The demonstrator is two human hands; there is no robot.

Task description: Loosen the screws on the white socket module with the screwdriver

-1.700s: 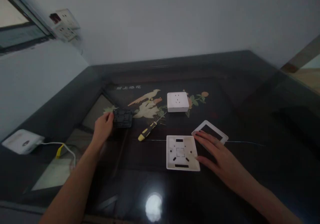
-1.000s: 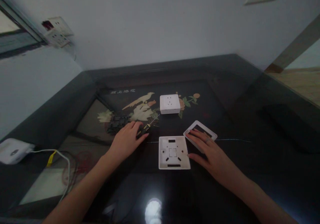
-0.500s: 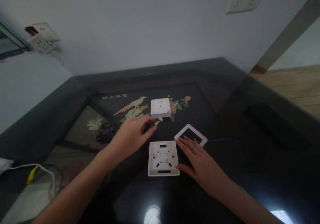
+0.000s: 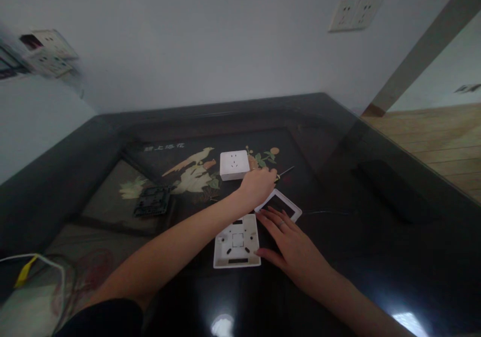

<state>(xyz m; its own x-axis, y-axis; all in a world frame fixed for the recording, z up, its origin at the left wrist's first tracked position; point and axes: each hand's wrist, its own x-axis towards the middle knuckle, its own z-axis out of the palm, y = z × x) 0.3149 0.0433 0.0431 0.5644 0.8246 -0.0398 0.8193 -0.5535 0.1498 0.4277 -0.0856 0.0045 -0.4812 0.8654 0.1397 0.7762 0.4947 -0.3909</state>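
Note:
My left hand (image 4: 258, 186) reaches across the dark table, closed on a screwdriver (image 4: 284, 171) whose thin metal shaft sticks out to the right. It hovers just above a white frame (image 4: 290, 206). My right hand (image 4: 291, 244) lies flat and open on the table, its fingers beside a white back box (image 4: 236, 241) with holes and touching the frame's near edge. A white socket (image 4: 234, 164) sits behind the left hand. A black socket module (image 4: 152, 201) lies to the left.
The glossy black table (image 4: 376, 237) has a painted bird and flower panel. A white and yellow cable (image 4: 26, 272) lies at the near left. Wall sockets (image 4: 355, 12) are mounted above. A wooden floor lies to the right.
My left hand left the black module, picked up the screwdriver and carried it right, past the white socket to above the frame. My right hand stayed flat by the back box.

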